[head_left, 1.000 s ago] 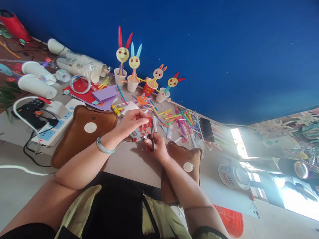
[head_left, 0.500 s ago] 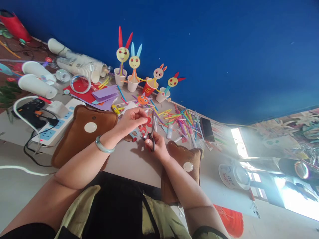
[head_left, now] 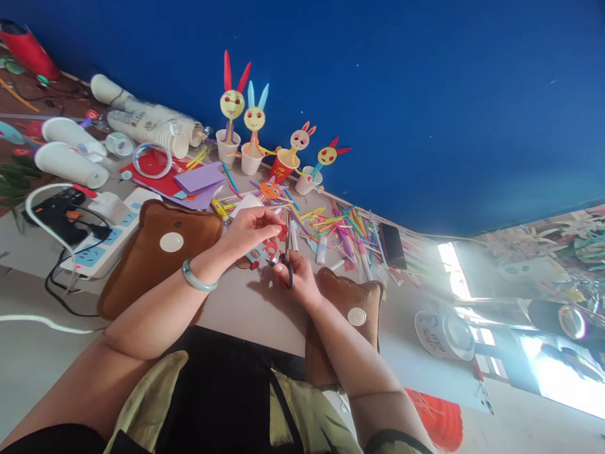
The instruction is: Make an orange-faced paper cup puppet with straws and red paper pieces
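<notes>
My left hand (head_left: 253, 228), with a pale green bangle (head_left: 198, 277) on its wrist, pinches a small piece of red paper (head_left: 281, 232) between thumb and fingertips. My right hand (head_left: 300, 277) grips black-handled scissors (head_left: 288, 268), their blades pointing up beside the red piece. Whether the blades touch the paper I cannot tell. Red paper scraps (head_left: 271, 248) lie on the table under my hands. An orange paper face (head_left: 271, 188) with ears rests just behind them. Beyond stand several paper cups holding paper bunny heads, such as a red cup (head_left: 283, 167).
A brown cushion (head_left: 155, 271) lies under my left forearm, another brown cushion (head_left: 350, 293) by my right. Colourful straws (head_left: 340, 227) and a phone (head_left: 393, 246) are at right. Purple paper (head_left: 201, 183), a power strip (head_left: 101, 243) and stacked white cups (head_left: 70, 165) are at left.
The scissor blades have tilted slightly more upright and nearer the red paper in my left hand. Both hands stay almost in place.
</notes>
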`<control>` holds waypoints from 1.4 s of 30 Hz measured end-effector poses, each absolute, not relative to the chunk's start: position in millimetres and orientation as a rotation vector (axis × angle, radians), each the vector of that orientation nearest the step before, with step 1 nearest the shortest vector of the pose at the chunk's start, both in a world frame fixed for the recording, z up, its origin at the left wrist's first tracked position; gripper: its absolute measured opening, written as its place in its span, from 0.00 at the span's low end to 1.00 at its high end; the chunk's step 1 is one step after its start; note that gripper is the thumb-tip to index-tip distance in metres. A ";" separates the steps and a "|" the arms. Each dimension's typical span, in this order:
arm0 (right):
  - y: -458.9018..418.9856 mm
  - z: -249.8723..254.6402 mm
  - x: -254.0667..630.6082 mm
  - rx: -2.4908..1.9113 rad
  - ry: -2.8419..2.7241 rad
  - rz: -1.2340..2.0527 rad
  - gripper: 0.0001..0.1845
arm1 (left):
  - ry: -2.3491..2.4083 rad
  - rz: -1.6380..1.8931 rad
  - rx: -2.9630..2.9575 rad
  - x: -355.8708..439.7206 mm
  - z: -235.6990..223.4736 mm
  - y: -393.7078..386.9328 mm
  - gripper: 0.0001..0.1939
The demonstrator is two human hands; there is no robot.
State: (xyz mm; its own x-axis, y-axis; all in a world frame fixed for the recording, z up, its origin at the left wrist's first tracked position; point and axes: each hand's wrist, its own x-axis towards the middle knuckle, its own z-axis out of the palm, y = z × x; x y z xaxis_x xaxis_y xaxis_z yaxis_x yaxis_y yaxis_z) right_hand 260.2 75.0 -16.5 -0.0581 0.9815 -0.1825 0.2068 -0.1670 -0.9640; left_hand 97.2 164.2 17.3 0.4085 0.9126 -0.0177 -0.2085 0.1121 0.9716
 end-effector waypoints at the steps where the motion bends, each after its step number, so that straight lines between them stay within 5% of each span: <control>1: 75.0 -16.6 260.4 -1.458 -1.326 1.298 0.34 | 0.771 0.958 1.163 97.6 17.0 163.9 0.09; 42: 76.0 -19.3 259.7 -1.456 -1.287 1.301 0.33 | 0.773 0.945 1.161 96.7 20.6 162.4 0.09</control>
State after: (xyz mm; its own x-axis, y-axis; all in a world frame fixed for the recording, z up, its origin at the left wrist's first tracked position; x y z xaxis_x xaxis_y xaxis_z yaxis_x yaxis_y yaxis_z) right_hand 259.7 76.0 -19.3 -0.0378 0.9809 -0.1908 0.1800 -0.1811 -0.9669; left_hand 96.7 162.4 20.6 0.4150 0.9095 -0.0251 -0.2056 0.1206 0.9712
